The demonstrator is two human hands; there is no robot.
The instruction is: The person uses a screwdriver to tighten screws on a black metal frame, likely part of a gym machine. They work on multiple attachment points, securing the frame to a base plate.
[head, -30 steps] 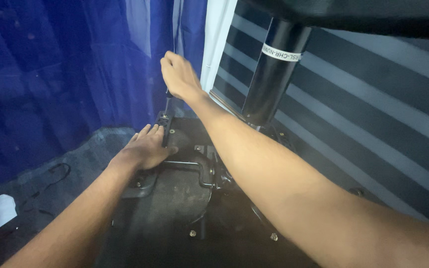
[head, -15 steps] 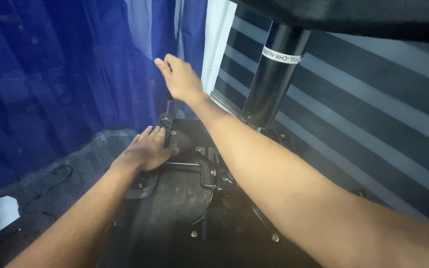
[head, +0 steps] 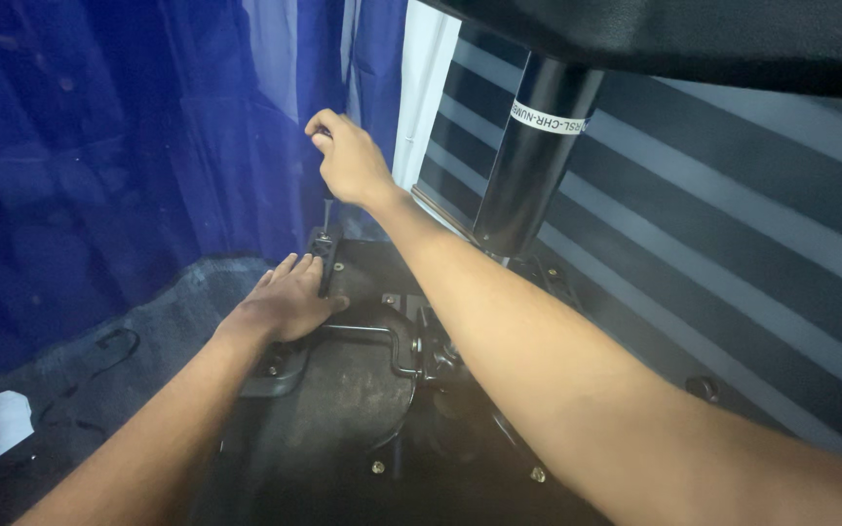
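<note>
The left hand lies open and flat on the black underside plate of an upturned chair seat, just left of its bent metal lever. Above the plate's far edge, the right hand is closed around the top of a thin screwdriver standing upright there. The black gas-lift cylinder rises to the right.

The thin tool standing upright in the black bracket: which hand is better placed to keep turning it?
Probably the right hand: it is closed around the top of the thin upright tool. The left hand lies flat on the dark chair underside beside the black bracket, steadying it.
</note>
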